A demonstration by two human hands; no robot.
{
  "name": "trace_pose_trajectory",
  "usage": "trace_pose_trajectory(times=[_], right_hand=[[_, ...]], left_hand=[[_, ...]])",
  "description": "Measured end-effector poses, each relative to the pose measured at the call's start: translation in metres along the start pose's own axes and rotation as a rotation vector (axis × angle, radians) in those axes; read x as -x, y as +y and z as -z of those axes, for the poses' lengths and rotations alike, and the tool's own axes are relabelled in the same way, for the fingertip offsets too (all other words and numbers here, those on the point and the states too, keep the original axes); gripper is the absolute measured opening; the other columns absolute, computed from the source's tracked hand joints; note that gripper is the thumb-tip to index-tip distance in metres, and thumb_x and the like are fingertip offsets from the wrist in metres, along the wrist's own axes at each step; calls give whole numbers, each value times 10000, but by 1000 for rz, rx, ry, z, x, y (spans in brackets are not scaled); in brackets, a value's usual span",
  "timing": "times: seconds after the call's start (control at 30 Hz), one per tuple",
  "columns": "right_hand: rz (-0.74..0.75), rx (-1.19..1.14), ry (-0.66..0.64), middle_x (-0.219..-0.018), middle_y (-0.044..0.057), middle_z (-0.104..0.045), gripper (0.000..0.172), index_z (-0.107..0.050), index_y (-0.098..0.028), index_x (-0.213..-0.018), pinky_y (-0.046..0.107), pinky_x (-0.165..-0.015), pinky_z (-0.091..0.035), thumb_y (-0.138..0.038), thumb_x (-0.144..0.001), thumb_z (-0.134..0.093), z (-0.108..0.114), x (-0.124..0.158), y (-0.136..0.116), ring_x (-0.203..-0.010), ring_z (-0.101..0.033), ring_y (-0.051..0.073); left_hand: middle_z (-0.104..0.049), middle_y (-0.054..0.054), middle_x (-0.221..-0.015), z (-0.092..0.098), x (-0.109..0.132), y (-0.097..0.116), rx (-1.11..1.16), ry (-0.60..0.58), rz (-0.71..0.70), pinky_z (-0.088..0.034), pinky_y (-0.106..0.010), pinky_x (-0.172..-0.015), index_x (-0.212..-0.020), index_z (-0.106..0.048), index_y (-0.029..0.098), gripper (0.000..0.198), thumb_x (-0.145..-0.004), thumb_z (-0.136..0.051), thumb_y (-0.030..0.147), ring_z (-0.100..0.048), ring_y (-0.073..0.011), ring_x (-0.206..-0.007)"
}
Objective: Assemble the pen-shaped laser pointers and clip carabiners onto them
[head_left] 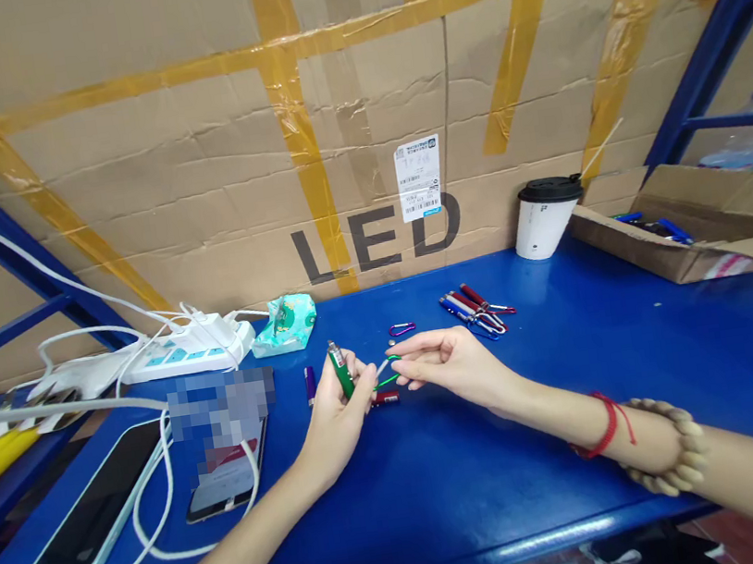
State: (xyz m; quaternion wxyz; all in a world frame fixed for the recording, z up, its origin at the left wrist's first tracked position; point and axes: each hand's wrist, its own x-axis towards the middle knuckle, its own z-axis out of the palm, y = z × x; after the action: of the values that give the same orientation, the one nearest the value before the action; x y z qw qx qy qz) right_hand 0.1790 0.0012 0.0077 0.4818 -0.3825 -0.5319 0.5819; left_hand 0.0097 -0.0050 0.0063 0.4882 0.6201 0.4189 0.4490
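Your hands have bare blue table (489, 481) in front and to the right, all the way toward the box (684, 229). Leftward, two phones (88, 519) and looping white cables (161, 499) crowd the path. Behind, a pile of small flashlights (474, 306), a carabiner (402, 328) and the cup (545, 216) stand before the cardboard wall (191, 159).

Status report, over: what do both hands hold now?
Left hand grips green flashlight. Right hand pinches green clip. Red piece lies beneath.

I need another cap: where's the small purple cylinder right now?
In the head view, the small purple cylinder lies on the blue table, just left of the left hand, beside the phone.
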Motion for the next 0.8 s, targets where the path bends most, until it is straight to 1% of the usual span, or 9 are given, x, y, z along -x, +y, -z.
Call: trace_pose_trajectory(times=[0.07, 0.13, 0.2, 0.3, 0.37, 0.5, 0.6, 0.7, 0.8], right_hand=[[55, 19, 28, -761, 44, -707, 325, -714, -141, -828, 287, -652, -564, -341, -579, -775, 1, 0, 2, -664, -665, 152], [83, 29, 45, -764, 40, -707, 291, -714, -145, -795, 294, -673, -562, -335, -583, -773, 2, -1, 3, -664, -663, 152], [86, 25, 53, -747, 31, -702, 266, -707, -147, -772, 288, -679, -560, -327, -587, -771, 3, -1, 3, -653, -658, 143], [90, 17, 48, -740, 16, -688, 245, -691, -149, -760, 266, -665, -559, -321, -601, -763, 3, -2, 3, -630, -643, 119], [104, 42, 32, -745, 13, -679, 242, -683, -152, -763, 257, -646, -560, -325, -612, -757, 3, -2, 4, -626, -631, 111], [152, 162, 3, -771, 29, -655, 226, -673, -156, -722, 252, -571, -558, -330, -604, -757, 0, -1, 4, -658, -621, 135], [188, 250, -35, -846, 48, -646, 193, -671, -159, -705, 244, -539, -556, -323, -626, -739, -2, 2, 5, -682, -624, 144], [246, 357, -55, -861, 51, -652, 164, -680, -166, -736, 223, -546, -547, -311, -668, -711, -3, 3, 5, -699, -629, 139], [290, 447, -34, -802, 46, -664, 174, -682, -158, -757, 217, -576, -535, -321, -698, -690, -3, 4, 4, -666, -628, 125]], left_hand=[[-391, 80, -640, 0, 0, 1, 31, 4, 33, -318, -180, -492, -763, -286, 223, 318, -804, -523, 432, -402, -57, -527], [-412, 80, -625, 0, -1, 2, 33, -11, 47, -284, -173, -452, -770, -288, 222, 325, -802, -520, 447, -401, -54, -508], [-441, 80, -609, -1, 0, 3, 31, -48, 50, -243, -172, -419, -778, -284, 223, 324, -811, -502, 459, -381, -50, -480], [-471, 84, -597, -1, 0, 3, 72, -110, 57, -215, -166, -395, -780, -267, 226, 319, -828, -472, 466, -347, -44, -444], [-475, 84, -605, 0, -1, 3, 112, -116, 55, -208, -162, -383, -776, -260, 228, 319, -828, -475, 458, -346, -43, -439], [-467, 76, -630, 2, -3, 1, 159, -55, 42, -214, -159, -375, -781, -274, 230, 303, -817, -503, 424, -375, -52, -466], [-461, 69, -631, 4, -3, -1, 178, -30, 51, -220, -158, -385, -790, -287, 228, 262, -806, -514, 358, -395, -62, -490], [-453, 65, -637, 5, -2, -1, 173, -24, 55, -248, -164, -418, -790, -293, 222, 208, -808, -492, 279, -392, -62, -513], [-435, 55, -674, 5, 0, -1, 81, -23, -8, -314, -185, -511, -781, -305, 211, 163, -842, -451, 251, -397, -66, -580]])
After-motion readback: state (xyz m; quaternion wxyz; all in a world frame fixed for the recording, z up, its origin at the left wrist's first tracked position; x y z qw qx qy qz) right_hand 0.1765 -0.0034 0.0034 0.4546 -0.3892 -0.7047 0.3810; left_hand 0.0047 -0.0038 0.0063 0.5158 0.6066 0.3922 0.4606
